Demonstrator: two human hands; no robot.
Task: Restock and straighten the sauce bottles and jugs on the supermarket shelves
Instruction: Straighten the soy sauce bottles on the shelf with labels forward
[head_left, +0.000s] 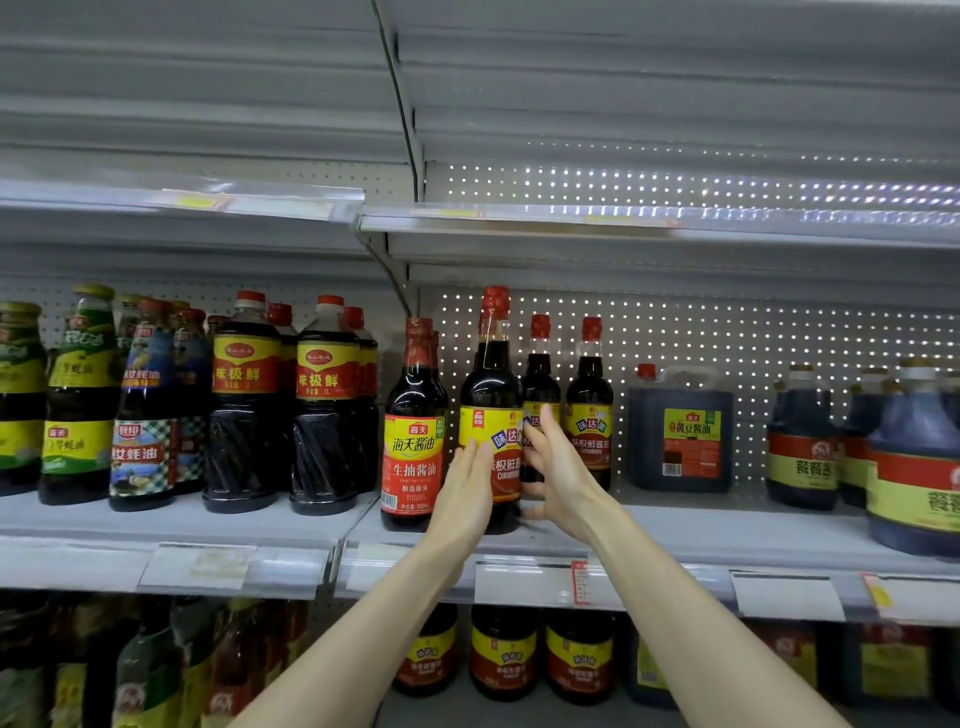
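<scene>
Tall sauce bottle, red cap, yellow-red label, upright at front of middle shelf, just right of red-label soy bottle. Left hand flat, fingers straight and together, pressed on bottle's left side. Right hand on its right side, fingers loosely spread, thumb low; not wrapped around. Two smaller matching bottles behind right hand. Square jug further right, round jugs beyond.
</scene>
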